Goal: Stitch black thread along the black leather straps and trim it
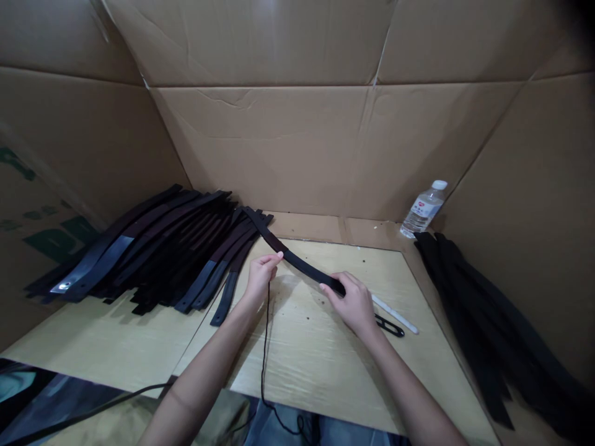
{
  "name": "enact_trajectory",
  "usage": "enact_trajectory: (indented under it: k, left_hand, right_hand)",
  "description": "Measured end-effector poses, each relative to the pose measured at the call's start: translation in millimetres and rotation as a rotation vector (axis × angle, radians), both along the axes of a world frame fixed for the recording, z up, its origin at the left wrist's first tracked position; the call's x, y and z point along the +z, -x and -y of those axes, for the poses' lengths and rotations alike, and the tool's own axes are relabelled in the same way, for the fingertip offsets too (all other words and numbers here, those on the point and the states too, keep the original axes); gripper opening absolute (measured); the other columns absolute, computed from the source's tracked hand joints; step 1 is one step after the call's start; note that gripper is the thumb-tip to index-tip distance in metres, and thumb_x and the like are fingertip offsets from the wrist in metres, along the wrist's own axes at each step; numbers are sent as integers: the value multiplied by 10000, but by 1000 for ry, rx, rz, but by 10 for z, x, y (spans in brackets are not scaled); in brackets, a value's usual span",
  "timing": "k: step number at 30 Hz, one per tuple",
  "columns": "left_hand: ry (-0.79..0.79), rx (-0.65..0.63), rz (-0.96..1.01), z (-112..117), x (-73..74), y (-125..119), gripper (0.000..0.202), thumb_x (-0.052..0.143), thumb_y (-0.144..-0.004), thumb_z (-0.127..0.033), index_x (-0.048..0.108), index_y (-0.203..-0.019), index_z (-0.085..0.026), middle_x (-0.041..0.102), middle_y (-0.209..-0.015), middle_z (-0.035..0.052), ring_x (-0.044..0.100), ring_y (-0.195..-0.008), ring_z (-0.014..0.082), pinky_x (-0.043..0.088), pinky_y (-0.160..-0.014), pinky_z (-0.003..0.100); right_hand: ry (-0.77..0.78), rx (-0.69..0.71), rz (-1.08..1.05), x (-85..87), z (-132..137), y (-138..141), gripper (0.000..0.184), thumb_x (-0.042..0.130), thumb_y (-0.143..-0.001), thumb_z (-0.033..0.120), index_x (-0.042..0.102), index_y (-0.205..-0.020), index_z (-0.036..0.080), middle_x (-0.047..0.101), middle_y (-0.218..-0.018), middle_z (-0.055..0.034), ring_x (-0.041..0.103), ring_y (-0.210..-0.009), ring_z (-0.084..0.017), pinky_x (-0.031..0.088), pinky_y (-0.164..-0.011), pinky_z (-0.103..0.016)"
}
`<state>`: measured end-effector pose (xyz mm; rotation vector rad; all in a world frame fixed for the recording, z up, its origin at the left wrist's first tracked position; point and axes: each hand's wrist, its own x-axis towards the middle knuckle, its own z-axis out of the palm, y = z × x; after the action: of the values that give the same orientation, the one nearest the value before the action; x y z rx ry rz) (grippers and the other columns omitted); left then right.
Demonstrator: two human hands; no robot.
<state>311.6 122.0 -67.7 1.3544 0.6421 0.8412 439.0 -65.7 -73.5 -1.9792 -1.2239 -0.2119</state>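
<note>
A long, curved black strap [304, 266] with a dark brownish wrapped section stretches diagonally in front of me. My right hand [351, 300] is closed around its near end. Closed in a pinch, my left hand [264, 272] is at the strap's edge, where the wrapped section ends. From those fingers a thin black cord [266, 337] hangs over the table edge into my lap. I cannot tell whether the left fingertips also grip the strap. The strap's far end reaches a pile of similar straps [171, 241] on the left.
Beside my right wrist lie a white pen-like stick [395, 313] and a black slotted tool [390, 326] on the wooden board [297, 365]. A water bottle [423, 209] stands at the back right. More black strips [488, 310] lie along the right. Cardboard walls [279, 148] enclose the table.
</note>
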Motion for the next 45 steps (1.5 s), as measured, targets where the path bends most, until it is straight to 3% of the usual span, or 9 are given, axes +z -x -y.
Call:
enact_trajectory:
  k: [14, 20, 38, 45]
  left_hand:
    - [21, 3, -38, 9, 14, -6, 438, 680, -699, -462, 383, -571, -166, 230, -502, -64, 156, -457, 42, 90, -450, 238]
    - [14, 6, -94, 6, -14, -8, 441, 693, -679, -482, 409, -571, -162, 256, -488, -61, 185, -441, 40, 107, -432, 228]
    - [-13, 56, -155, 99, 110, -16, 523, 707, -669, -496, 326, -505, -177, 258, -464, -49, 193, -430, 38, 100, -444, 250]
    - [8, 5, -62, 76, 82, -24, 496, 689, -684, -486, 320, -552, -181, 240, -486, -62, 183, -442, 38, 96, -442, 235]
  right_hand:
    - [-28, -15, 39, -9, 26, -6, 204, 619, -817, 367, 603, -917, 191, 635, -891, -15, 591, -831, -168, 430, -730, -266]
    - [30, -39, 42, 9, 25, 3, 187, 651, -787, 344, 556, -851, 196, 613, -874, -8, 587, -793, -174, 409, -661, -264]
    - [126, -36, 94, 4, 24, 44, 171, 626, -788, 254, 466, -814, 200, 591, -814, 16, 584, -743, -159, 362, -615, -248]
    - [90, -30, 74, -2, 27, 44, 93, 578, -817, 268, 546, -880, 208, 632, -874, 11, 606, -784, -154, 392, -655, -250]
